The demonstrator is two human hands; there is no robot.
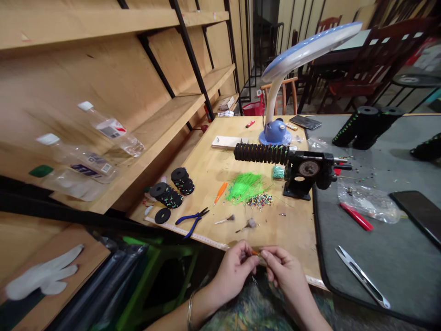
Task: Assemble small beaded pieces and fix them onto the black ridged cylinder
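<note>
Near the front edge of the wooden table, my left hand [237, 269] and my right hand [283, 266] meet with fingertips pinched. Between them shows a small orange piece [255, 253], mostly hidden by the fingers; its kind cannot be made out. Both hands appear closed on it. A thin, shiny bit hangs beneath the fingers. Just beyond lie two small grey feathery tufts [251, 224], a pile of bright green strands [245, 186] and scattered coloured beads [260, 200]. Blue-handled pliers [193, 220] and an orange pointed tool [220, 192] rest to the left.
A black clamp-like device [303, 170] carries a row of dark discs. Behind it stands a blue-and-white lamp [275, 131]. Black spools [167, 195] sit at the left. On the grey mat [330, 257] are snips [363, 278], a red tube [356, 216] and a phone [418, 214].
</note>
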